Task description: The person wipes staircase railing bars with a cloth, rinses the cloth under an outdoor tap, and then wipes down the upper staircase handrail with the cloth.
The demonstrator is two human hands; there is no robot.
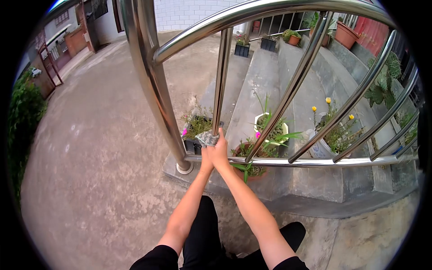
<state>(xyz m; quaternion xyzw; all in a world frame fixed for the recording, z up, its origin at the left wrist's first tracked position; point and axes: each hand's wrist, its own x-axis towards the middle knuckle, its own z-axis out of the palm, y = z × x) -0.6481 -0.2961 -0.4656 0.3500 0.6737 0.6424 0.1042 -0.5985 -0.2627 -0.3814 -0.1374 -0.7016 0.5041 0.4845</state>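
Note:
Both my hands meet low on a thin upright bar (221,81) of a shiny metal railing, just above its bottom rail (315,162). A crumpled grey cloth (208,138) is wrapped against the foot of that bar. My left hand (207,155) is closed on the cloth from below, with its fingers partly hidden. Beside it, my right hand (220,146) is closed around the bar and the cloth's right side. The thick railing post (157,90) stands to the left of my hands.
Behind the railing, grey steps (261,76) hold potted plants, among them a white octagonal pot (282,135), a brown pot (256,173) and a black planter (191,146) near my hands. A curved top rail (270,10) arches above. Concrete ground (94,135) lies left.

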